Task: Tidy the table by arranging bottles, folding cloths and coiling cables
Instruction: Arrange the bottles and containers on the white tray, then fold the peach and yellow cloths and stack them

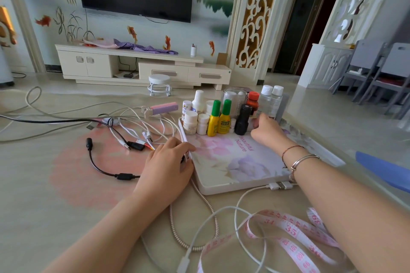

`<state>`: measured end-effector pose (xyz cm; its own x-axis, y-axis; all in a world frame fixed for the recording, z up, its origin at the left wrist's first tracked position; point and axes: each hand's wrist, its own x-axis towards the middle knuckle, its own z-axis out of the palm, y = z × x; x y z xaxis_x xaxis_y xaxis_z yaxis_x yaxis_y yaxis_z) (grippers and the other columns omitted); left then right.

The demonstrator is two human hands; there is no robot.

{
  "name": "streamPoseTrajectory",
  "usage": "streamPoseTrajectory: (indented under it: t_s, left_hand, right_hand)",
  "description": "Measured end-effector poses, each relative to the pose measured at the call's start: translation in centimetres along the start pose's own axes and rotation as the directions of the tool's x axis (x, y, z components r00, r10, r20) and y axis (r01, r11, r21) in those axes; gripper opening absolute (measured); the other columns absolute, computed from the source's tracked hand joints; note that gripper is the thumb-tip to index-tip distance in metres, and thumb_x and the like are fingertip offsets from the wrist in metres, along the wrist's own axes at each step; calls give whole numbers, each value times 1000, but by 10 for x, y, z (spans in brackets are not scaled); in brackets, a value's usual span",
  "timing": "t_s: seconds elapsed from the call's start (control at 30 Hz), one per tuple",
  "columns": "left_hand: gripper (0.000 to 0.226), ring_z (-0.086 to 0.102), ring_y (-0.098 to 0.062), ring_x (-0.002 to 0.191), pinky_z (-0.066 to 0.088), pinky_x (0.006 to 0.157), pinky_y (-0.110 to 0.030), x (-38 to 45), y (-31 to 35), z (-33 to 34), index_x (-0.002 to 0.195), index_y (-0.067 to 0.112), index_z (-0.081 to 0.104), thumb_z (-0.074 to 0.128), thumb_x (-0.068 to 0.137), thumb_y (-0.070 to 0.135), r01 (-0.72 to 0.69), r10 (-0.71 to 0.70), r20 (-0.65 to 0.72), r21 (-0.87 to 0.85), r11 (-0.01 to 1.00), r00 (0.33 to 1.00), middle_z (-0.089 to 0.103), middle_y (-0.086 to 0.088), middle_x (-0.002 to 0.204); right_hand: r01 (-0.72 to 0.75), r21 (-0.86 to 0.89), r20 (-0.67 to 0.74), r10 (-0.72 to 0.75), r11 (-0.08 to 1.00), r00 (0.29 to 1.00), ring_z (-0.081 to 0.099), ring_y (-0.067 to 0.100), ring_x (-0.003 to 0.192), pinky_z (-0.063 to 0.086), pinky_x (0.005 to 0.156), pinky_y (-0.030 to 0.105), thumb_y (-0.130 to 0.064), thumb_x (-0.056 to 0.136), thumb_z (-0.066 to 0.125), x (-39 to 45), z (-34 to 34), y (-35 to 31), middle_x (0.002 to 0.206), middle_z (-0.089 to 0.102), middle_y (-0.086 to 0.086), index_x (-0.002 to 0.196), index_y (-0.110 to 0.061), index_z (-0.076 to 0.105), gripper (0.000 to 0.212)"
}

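Item: glossy beige desk (pixel 55 217) with a pink round pattern, seen from the head camera.

Tray: flat cream rectangular tray (pixel 224 162) printed with pale purple flowers and the words "Beautiful Nature", lying at centre right of the desk.

Bottles: grouped upright along the tray's far edge. Front row, left to right: two small white plastic bottles (pixel 190 123), two yellow bottles with green caps (pixel 224 123), one black bottle (pixel 242 122). Behind them: a taller white bottle (pixel 198 101), a clear glass jar (pixel 235 97), a brown bottle with an orange-red cap (pixel 253 101), two clear bottles with white caps (pixel 269 101).

Cables: tangle of white cables (pixel 142 122) lying loose left of the tray, beside a pink and lilac bar-shaped device (pixel 163 108); a black cable with plugs (pixel 104 172) lies nearer; a pink-and-white braided cable (pixel 199 197) runs along the tray's left edge toward the viewer; a white cable (pixel 238 204) loops at the near edge.

Other: pink and white measuring tape (pixel 292 230), uncoiled at near right.

Left hand (pixel 167 166): rests at the tray's left edge, grip narrow, fingers curled on the rim and the braided cable.

Right hand (pixel 266 129): reaches to the bottles at the tray's far right, just beside the black bottle; fingers curled, but what the grip holds I cannot tell. Bracelets on the wrist.
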<state>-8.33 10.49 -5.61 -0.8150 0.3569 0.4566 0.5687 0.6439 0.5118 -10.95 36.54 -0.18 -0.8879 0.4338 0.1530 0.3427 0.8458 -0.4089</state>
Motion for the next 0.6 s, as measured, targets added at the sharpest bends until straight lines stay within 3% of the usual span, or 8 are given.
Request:
streamPoseTrajectory:
  t_s: [0.13, 0.3, 0.5, 0.6]
  left_hand:
    - [30, 58, -21, 101, 46, 91, -41, -3, 4, -5, 118, 29, 63, 54, 89, 21, -9, 8, 30, 13, 1000, 1000, 55, 6, 107]
    - [28, 59, -18, 95, 49, 84, -35, -11, 11, -23, 111, 24, 66, 54, 89, 13, 16, -15, 10, -52, 999, 1000, 58, 6, 107]
    - [19, 61, -15, 91, 50, 84, -36, -22, 9, -65, 89, 26, 69, 55, 86, 13, 87, -89, -34, -72, 994, 995, 65, 7, 97]
    - [21, 60, -15, 91, 49, 85, -35, -52, -4, -101, 87, 26, 69, 55, 84, 11, 135, -137, -82, -36, 990, 987, 63, 10, 96]
  right_hand:
    - [39, -2, 16, -39, 999, 999, 50, 23, 88, 41, 70, 30, -4, 87, 48, -18, -9, -5, 106, 58, 12, 107, -5, 53, 20]
    - [182, -33, 99, -178, 983, 979, 58, 20, 83, 40, 55, 22, -7, 90, 48, -65, -23, -24, 98, 64, 7, 92, -13, 60, 13]
    - [388, 69, 224, -393, 919, 892, 52, 8, 74, 33, 55, 18, -15, 93, 53, -132, -33, -69, 82, 55, -7, 93, -17, 60, 8]
    - [461, 106, 247, -472, 881, 846, 48, 2, 69, 31, 53, 15, -16, 92, 54, -159, -28, -104, 77, 52, -12, 93, -20, 60, 7]
